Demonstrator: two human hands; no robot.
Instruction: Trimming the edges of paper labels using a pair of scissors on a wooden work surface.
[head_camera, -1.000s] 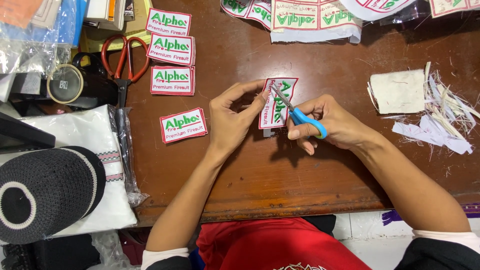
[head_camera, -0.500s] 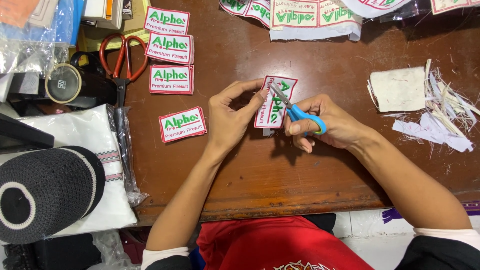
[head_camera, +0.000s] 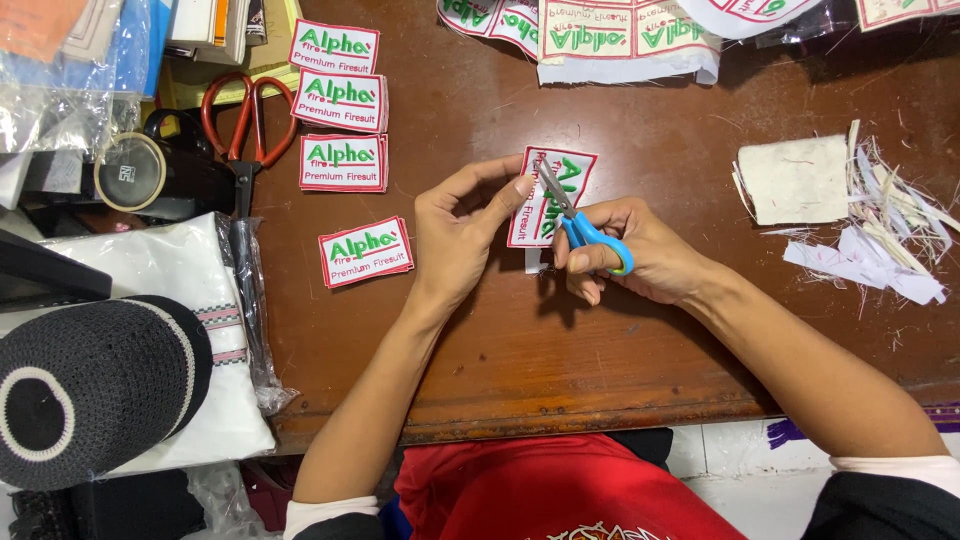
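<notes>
My left hand (head_camera: 458, 232) pinches a white embroidered patch (head_camera: 568, 192) with a red border and green lettering, held upright over the brown table. Small blue-handled scissors (head_camera: 582, 228) sit in my right hand (head_camera: 640, 255), their blades lying across the patch's left side. Both hands meet near the table's middle. A strip of white backing hangs below the patch, partly hidden by my fingers.
Several finished patches (head_camera: 343, 100) lie at the upper left, one more (head_camera: 366, 251) nearer my left hand. Red-handled scissors (head_camera: 246, 125) rest beside them. Uncut patch sheets (head_camera: 620, 35) lie at the top, trimmings (head_camera: 868, 220) at right. A black knitted cap (head_camera: 85, 385) on folded white cloth sits at left.
The patch has turned slightly in my left hand and the scissors' blades have shifted along its edge. Both hands stay in about the same place.
</notes>
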